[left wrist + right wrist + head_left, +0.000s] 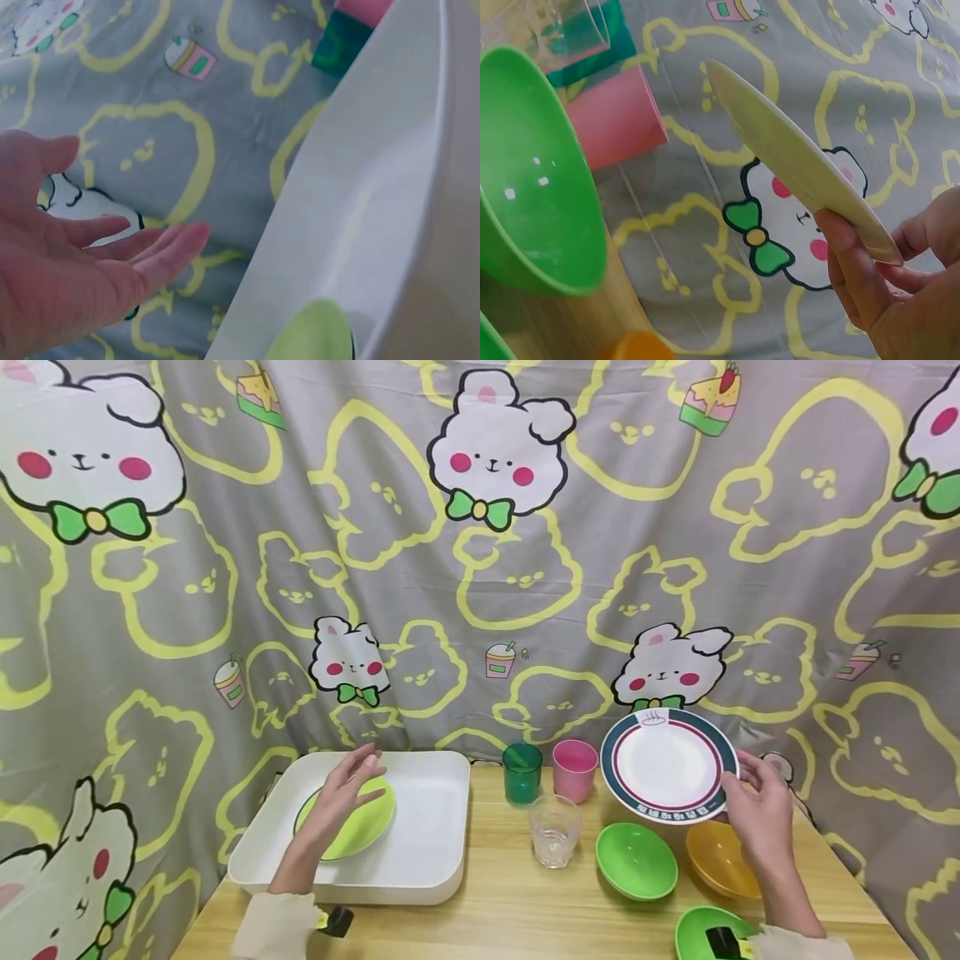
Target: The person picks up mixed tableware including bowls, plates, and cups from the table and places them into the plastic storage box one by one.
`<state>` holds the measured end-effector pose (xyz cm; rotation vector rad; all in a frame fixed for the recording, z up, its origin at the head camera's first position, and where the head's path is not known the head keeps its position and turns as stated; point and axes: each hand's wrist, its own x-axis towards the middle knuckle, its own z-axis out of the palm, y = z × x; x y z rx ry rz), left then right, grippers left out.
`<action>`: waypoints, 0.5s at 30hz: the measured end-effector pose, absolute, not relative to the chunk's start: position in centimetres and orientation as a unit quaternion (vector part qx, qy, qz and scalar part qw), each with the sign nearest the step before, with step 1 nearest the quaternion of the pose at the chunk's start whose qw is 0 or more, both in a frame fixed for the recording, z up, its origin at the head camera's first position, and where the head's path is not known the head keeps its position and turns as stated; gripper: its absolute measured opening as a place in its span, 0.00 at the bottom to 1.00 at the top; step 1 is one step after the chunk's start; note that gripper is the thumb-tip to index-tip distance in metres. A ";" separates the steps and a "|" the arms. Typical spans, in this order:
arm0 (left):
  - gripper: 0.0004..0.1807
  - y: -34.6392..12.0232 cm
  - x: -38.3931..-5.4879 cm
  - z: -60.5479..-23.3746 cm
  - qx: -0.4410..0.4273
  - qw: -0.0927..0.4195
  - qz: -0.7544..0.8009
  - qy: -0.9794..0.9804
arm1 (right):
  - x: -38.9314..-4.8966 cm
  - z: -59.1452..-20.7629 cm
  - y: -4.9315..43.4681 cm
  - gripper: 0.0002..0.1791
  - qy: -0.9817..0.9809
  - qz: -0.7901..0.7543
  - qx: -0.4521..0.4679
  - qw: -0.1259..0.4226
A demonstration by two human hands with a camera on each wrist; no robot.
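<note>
Behind the wooden table [517, 914] hangs a grey curtain [480, 581] printed with white rabbits and yellow outlines. At the table's left end stands a white tray [431, 843] with raised walls. On the right, up off the table, a white plate [663, 764] with a dark green rim and red ring tilts its face toward the head camera; the right hand [761, 802] pinches its edge, thumb on the face, fingers behind. In the tray lies a shallow lime dish [367, 828]; above it, apart, is the left hand [347, 789], its fingers loosely extended. Nearby sit a green bowl [637, 862], an orange bowl [718, 860] and, nearer the front, another green bowl [692, 933], partly hidden. Smallest are the pink cup [575, 772], green cup [522, 775] and clear glass [555, 839], grouped between tray and bowls.
</note>
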<state>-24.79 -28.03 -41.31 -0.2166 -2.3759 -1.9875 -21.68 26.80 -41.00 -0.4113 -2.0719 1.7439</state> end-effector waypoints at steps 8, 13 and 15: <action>0.32 -24.7 -25.3 -41.1 -0.087 0.012 -0.665 -0.742 | -21.8 -41.6 24.0 0.28 -0.671 0.694 -0.167 0.203; 0.31 -22.7 -25.5 -41.0 -0.097 0.011 -0.677 -0.730 | -21.9 -41.9 23.0 0.28 -0.656 0.711 -0.160 0.196; 0.31 -22.1 -25.5 -41.0 -0.100 0.013 -0.681 -0.725 | -22.0 -42.0 22.7 0.28 -0.658 0.710 -0.160 0.193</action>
